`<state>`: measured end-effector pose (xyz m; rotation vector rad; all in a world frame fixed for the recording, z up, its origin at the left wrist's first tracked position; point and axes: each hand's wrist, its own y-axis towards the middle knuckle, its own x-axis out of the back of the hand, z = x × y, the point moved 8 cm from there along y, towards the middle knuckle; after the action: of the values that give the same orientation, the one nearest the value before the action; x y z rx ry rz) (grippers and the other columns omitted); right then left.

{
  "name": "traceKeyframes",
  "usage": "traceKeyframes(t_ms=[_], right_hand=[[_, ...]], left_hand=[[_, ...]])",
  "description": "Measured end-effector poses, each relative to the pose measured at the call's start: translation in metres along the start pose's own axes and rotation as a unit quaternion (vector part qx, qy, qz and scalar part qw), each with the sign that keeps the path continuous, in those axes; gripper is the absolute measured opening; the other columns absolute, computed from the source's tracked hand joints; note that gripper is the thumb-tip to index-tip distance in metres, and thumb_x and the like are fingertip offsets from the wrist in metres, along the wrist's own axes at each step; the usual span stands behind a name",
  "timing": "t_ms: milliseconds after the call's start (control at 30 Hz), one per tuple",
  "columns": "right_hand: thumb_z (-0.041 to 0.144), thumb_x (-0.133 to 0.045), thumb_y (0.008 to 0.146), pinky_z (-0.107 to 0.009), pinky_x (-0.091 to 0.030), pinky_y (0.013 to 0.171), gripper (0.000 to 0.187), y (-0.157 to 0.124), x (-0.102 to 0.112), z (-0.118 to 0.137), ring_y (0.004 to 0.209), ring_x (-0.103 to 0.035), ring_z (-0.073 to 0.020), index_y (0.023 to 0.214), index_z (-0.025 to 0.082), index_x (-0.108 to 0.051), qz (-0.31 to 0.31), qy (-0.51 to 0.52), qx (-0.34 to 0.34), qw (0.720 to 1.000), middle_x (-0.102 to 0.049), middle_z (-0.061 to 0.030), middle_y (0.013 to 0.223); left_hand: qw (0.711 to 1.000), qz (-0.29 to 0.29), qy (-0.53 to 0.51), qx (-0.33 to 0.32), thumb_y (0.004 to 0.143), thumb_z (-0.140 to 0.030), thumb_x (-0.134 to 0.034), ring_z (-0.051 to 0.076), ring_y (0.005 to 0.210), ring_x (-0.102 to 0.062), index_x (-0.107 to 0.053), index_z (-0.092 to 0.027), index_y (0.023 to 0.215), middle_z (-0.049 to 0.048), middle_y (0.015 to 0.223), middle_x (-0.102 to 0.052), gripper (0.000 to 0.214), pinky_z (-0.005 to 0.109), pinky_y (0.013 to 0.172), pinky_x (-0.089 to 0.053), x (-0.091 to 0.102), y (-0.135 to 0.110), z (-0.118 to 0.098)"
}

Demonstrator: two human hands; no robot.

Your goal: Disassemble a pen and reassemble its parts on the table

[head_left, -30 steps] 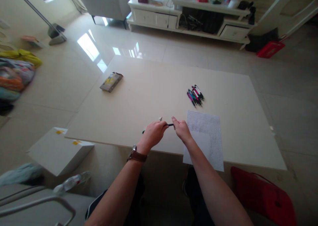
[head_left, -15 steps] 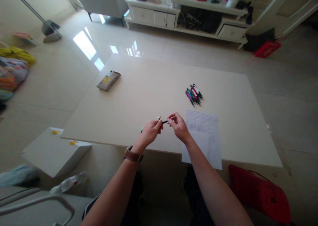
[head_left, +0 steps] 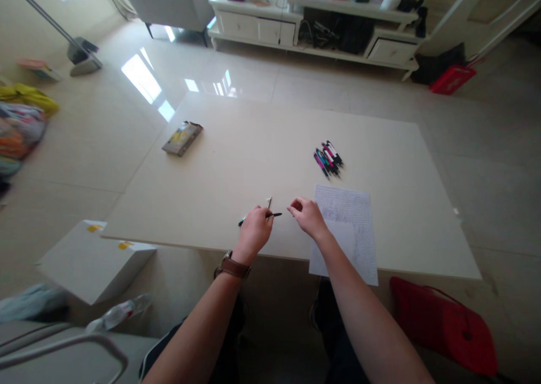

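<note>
My left hand, a brown-strapped watch on its wrist, grips a dark pen whose end points right past the fingers. Across a small gap, my right hand is closed in a pinch near the sheet's edge; whatever its fingertips hold is too small to make out. Just beyond the left hand a thin dark piece with a white end shows on the table, partly hidden. A small green-and-dark piece peeks out left of that hand. The written sheet of paper lies under my right forearm, with a blank paper over it.
Several pens lie bunched on the white table beyond the paper. A flat grey-yellow box rests at the far left. Beside the table are a white box, a plastic bottle and a red bag.
My hands have drawn apart: the right fingers have come away from the pen's end. My left hand has turned and lowered slightly, keeping the pen.
</note>
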<state>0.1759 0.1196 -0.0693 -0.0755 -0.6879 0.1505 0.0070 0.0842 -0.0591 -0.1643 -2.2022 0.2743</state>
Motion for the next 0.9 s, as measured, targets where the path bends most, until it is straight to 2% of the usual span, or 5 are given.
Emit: traceKeyframes(t_ms=[200,400,567,767,900], right_hand=[[0.012,-0.062,0.083,-0.026,-0.045,0.071,0.009,0.002,-0.012,0.0,0.072,-0.064,-0.0149,0.081,0.02,-0.067,0.007,-0.027,0.014,1.0,-0.07,-0.0018,0.076],[0.01,-0.058,0.084,-0.027,-0.047,0.077,0.016,0.001,-0.029,-0.004,0.078,-0.065,-0.0163,0.087,0.021,-0.069,0.031,-0.068,0.007,0.997,-0.073,-0.0027,0.083],[0.02,-0.06,0.089,-0.029,-0.047,0.083,0.011,0.0,-0.031,-0.001,0.086,-0.063,-0.0176,0.085,0.021,-0.07,0.011,-0.088,0.021,0.996,-0.072,-0.0042,0.09],[0.027,-0.057,0.092,-0.036,-0.048,0.094,0.02,0.002,-0.016,0.0,0.099,-0.061,-0.0214,0.105,0.019,-0.07,-0.059,-0.067,0.002,0.996,-0.068,-0.0086,0.104],[0.031,-0.054,0.094,-0.039,-0.047,0.097,0.02,-0.003,0.011,0.026,0.103,-0.06,-0.0227,0.102,0.018,-0.067,-0.083,-0.014,0.029,0.996,-0.068,-0.0095,0.106]], left_hand=[[0.991,0.007,0.128,-0.025,0.088,-0.014,-0.054,0.022,0.094,-0.068,-0.07,-0.021,0.101,0.0072,0.098,-0.075,0.021,0.031,0.077,-0.047,-0.023,-0.009,-0.011],[0.984,0.026,0.177,-0.024,0.093,-0.023,-0.054,0.025,0.093,-0.071,-0.063,-0.02,0.105,0.0087,0.097,-0.076,0.015,0.032,0.074,-0.047,-0.042,-0.008,-0.016],[0.982,0.027,0.188,-0.021,0.097,-0.032,-0.052,0.025,0.093,-0.072,-0.059,-0.019,0.114,0.0105,0.1,-0.075,0.022,0.032,0.074,-0.048,-0.042,-0.007,-0.02],[0.985,0.006,0.168,-0.042,0.097,-0.036,-0.051,0.025,0.095,-0.071,-0.061,-0.018,0.114,0.0118,0.104,-0.074,0.027,0.033,0.079,-0.051,-0.03,-0.022,-0.04],[0.978,0.148,0.086,-0.119,0.097,-0.039,-0.049,0.026,0.091,-0.073,-0.068,-0.018,0.108,0.0114,0.098,-0.076,0.03,0.036,0.08,-0.055,-0.067,-0.063,-0.069]])
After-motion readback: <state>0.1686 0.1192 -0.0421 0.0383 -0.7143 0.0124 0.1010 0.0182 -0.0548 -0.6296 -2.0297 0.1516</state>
